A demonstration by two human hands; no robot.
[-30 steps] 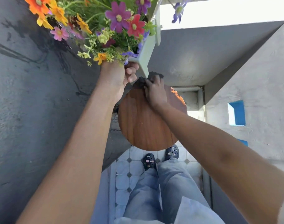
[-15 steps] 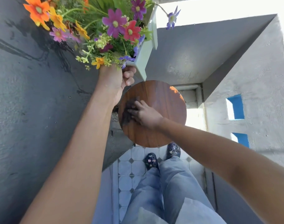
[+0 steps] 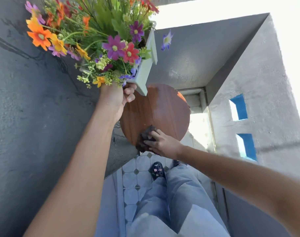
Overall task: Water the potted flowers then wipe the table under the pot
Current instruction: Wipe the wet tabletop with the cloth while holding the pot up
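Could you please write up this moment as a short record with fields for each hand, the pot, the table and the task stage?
left hand: grips the flower pot at its lower corner, holding it lifted and tilted above the table
right hand: presses a dark cloth on the near edge of the round wooden table
flowers: mixed colours, in the pot
table surface: bare where the pot is raised
task stage: wiping under the lifted pot

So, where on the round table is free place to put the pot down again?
The round table is bare between the lifted pot in the left hand and the near edge. That edge is crowded: right hand presses the dark cloth.
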